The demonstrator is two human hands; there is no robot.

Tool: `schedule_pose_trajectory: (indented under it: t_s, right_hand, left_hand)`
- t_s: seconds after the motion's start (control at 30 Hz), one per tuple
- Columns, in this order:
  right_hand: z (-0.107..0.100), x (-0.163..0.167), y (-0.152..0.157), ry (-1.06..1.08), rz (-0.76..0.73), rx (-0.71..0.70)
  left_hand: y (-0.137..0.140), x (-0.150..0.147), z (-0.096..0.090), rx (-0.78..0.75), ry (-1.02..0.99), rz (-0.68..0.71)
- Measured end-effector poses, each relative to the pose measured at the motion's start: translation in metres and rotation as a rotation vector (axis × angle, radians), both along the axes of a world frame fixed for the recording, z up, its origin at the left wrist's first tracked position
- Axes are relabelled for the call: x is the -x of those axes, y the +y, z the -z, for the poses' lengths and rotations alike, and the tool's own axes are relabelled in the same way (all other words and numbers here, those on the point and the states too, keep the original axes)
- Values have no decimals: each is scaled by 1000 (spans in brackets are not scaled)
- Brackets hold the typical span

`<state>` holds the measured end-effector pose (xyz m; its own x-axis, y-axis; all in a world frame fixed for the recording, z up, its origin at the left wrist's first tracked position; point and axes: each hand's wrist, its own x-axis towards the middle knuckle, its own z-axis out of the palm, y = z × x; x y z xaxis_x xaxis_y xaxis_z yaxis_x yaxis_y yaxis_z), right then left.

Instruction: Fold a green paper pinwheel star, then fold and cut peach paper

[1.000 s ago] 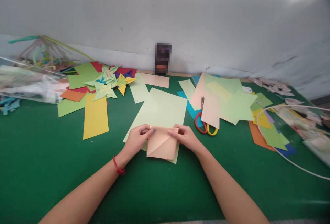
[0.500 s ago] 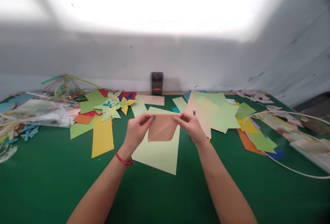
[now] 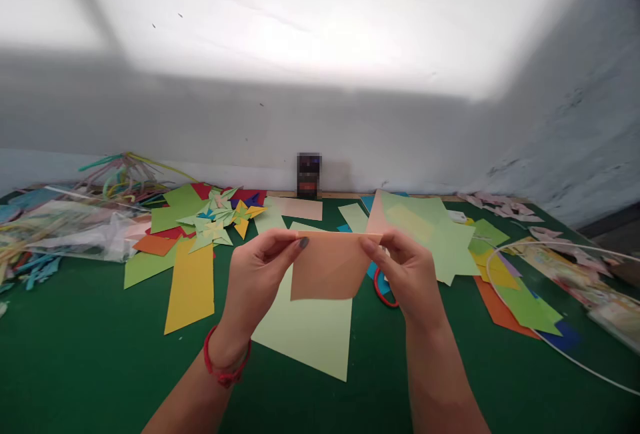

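Observation:
A small sheet of orange-pink paper (image 3: 325,267) hangs in the air between my two hands, its upper edge level and its lower part drooping. My left hand (image 3: 263,281), with a red cord bracelet at the wrist, pinches the upper left corner between thumb and fingers. At the upper right corner my right hand (image 3: 405,274) pinches the same sheet. Under it a pale green sheet (image 3: 310,337) lies on the green table. Partly hidden behind my right hand are scissors with red handles (image 3: 383,291).
Folded paper stars (image 3: 215,221) lie among coloured sheets on the left, with a yellow sheet (image 3: 190,287) in front. Larger pale green paper (image 3: 445,241) lies to the right, near a thin white hoop (image 3: 555,351). A dark box-like object (image 3: 309,177) stands against the wall.
Both hands and the orange-pink paper now look larger and nearer to me. My right hand has shifted rightward, and the red scissor handle has come into sight beside it.

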<state>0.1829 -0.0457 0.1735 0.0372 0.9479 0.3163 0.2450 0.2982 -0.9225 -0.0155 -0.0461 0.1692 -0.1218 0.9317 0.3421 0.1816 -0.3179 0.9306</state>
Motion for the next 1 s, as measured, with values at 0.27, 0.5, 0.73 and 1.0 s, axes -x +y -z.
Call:
schedule_pose_trajectory:
  t_s: [0.27,0.5,0.73,1.0]
  right_hand:
    - [6,21,-5,127,49,17]
    - [10,14,-9,74,175,2]
    - [9,14,-10,87,127,-6]
    - [13,13,-7,120,104,17]
  left_hand:
    - [2,6,-3,21,-60,88]
    - [-2,3,-5,13,-85,147]
    - [-6,1,-7,10,-117,118]
    - [-4,1,-5,-11,-105,101]
